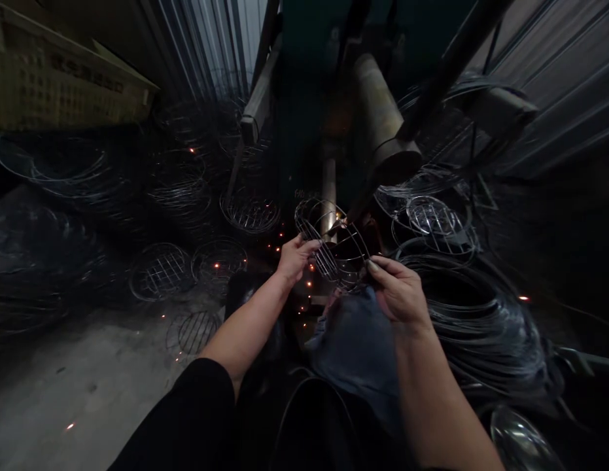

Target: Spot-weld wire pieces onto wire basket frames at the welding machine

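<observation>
My left hand angles up from the bare forearm, its fingers clamped on the rim of a wire basket. My right hand comes in from the other side, its fingers closed on the basket's lower right edge. The basket sits tilted between my fingers, right under a welder's upper electrode; I cannot tell whether they touch. A metal post stands just behind it, so room above my fingers is tight. Left of them, wire baskets lie on a concrete floor; right, a heap of wire hoops crowds close. Orange sparks dot the space just below.
</observation>
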`<move>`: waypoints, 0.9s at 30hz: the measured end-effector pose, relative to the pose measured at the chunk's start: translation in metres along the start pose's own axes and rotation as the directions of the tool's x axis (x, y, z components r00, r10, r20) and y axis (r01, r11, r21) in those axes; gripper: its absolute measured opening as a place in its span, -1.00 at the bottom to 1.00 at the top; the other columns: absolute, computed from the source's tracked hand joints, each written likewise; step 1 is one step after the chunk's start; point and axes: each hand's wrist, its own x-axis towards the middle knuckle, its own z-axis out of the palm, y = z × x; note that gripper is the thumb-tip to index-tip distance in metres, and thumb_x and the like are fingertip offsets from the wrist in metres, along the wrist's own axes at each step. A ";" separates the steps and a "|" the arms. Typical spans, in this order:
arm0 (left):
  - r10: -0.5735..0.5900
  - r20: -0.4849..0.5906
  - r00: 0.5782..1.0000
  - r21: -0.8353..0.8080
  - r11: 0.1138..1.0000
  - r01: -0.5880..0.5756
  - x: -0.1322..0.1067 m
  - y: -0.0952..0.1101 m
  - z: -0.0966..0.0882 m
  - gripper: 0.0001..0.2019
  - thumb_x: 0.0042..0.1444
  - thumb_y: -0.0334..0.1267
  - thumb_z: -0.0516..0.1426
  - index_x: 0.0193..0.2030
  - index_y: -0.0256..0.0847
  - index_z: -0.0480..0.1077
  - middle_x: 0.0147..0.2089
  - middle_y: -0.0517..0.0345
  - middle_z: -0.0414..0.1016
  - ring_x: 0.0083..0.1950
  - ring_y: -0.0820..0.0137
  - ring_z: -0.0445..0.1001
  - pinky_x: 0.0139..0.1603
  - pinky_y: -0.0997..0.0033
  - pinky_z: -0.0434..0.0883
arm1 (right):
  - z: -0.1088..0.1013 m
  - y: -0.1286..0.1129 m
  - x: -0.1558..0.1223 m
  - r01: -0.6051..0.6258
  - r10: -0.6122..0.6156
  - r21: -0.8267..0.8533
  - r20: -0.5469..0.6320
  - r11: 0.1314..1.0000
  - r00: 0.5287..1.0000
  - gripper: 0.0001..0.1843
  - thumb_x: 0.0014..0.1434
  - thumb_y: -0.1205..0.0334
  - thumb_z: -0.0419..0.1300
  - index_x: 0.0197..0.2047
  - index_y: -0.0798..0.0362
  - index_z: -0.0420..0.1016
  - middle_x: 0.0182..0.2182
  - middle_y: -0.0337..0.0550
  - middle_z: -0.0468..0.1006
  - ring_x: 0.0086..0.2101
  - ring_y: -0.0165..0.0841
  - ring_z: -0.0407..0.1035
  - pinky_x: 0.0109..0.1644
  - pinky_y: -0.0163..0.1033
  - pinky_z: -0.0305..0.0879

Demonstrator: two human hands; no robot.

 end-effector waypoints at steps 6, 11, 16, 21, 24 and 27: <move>-0.001 -0.028 1.000 0.111 0.994 0.005 -0.002 -0.004 -0.009 -0.63 -0.23 -0.14 0.34 -0.31 -0.28 0.38 -0.43 0.18 0.41 -0.55 0.55 0.33 -0.52 0.50 0.23 | 0.004 0.009 -0.007 -0.011 0.011 0.003 0.004 1.000 1.000 -0.67 -0.27 0.14 0.49 -0.39 0.06 0.59 -0.60 -0.27 0.52 -0.60 -0.42 0.35 -0.55 -0.27 0.33; -0.008 -0.025 1.000 0.125 0.992 0.011 -0.002 -0.006 -0.005 -0.64 -0.21 -0.13 0.33 -0.29 -0.27 0.41 -0.39 0.17 0.42 -0.54 0.57 0.34 -0.52 0.52 0.24 | 0.004 0.012 -0.009 -0.011 0.011 0.010 -0.025 1.000 1.000 -0.67 -0.27 0.12 0.49 -0.40 0.05 0.58 -0.61 -0.27 0.51 -0.60 -0.42 0.35 -0.53 -0.27 0.32; -0.061 -0.015 0.998 0.066 0.996 0.062 -0.004 -0.013 -0.002 -0.63 -0.23 -0.11 0.33 -0.29 -0.26 0.43 -0.40 0.19 0.41 -0.56 0.56 0.36 -0.54 0.53 0.25 | 0.009 0.006 -0.020 -0.008 0.007 -0.009 -0.055 1.000 0.998 -0.68 -0.28 0.11 0.49 -0.42 0.05 0.59 -0.61 -0.26 0.51 -0.60 -0.45 0.32 -0.54 -0.32 0.25; -0.122 -0.040 0.992 0.018 0.992 0.123 0.000 -0.013 -0.005 -0.59 -0.26 -0.03 0.33 -0.36 -0.28 0.39 -0.46 0.18 0.38 -0.58 0.50 0.38 -0.57 0.49 0.27 | 0.030 -0.010 -0.012 0.037 -0.039 -0.060 -0.034 0.998 0.999 -0.71 -0.25 0.13 0.46 -0.42 0.05 0.60 -0.60 -0.28 0.48 -0.58 -0.46 0.30 -0.51 -0.32 0.25; -0.145 -0.078 0.986 -0.001 0.989 0.146 0.006 -0.009 -0.004 -0.56 -0.28 0.01 0.33 -0.36 -0.29 0.39 -0.48 0.16 0.38 -0.60 0.47 0.37 -0.57 0.46 0.28 | 0.043 -0.019 0.005 0.032 -0.032 -0.080 -0.006 0.996 0.999 -0.71 -0.27 0.13 0.46 -0.46 0.08 0.58 -0.63 -0.29 0.45 -0.58 -0.47 0.28 -0.52 -0.35 0.21; -0.178 -0.110 0.978 -0.002 0.984 0.179 0.012 -0.007 -0.002 -0.54 -0.28 0.04 0.33 -0.36 -0.29 0.39 -0.52 0.18 0.35 -0.62 0.48 0.34 -0.57 0.45 0.27 | 0.053 -0.025 0.019 -0.008 0.009 -0.109 0.004 0.994 1.000 -0.66 -0.32 0.09 0.46 -0.47 0.10 0.56 -0.66 -0.30 0.42 -0.63 -0.49 0.23 -0.61 -0.37 0.12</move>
